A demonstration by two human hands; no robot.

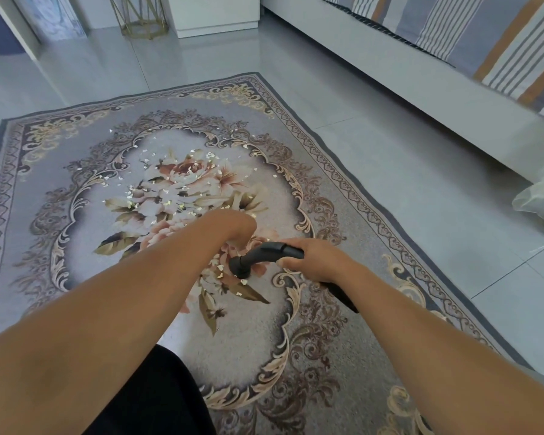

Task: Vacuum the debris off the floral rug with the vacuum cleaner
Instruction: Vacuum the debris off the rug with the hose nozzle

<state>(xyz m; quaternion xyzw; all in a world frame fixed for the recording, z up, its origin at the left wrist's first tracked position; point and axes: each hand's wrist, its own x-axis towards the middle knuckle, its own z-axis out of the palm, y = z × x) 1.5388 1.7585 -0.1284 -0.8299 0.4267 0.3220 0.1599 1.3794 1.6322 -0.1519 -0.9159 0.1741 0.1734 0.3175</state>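
1. Floral rug (76, 146) lies flat on the tiled floor (405, 171).
2. Black vacuum cleaner handle (264, 253) sits over the rug's middle.
3. Hands: right hand (311, 261) grips the handle; left hand (233, 227) points down with its fingers hidden, so its grip cannot be told.
4. Debris (145, 191) is scattered over the central flowers.

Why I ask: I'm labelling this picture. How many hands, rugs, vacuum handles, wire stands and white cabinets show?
Hands: 2, left hand and right hand
Rug: 1
Vacuum handle: 1
Wire stand: 1
White cabinet: 1
Total: 6
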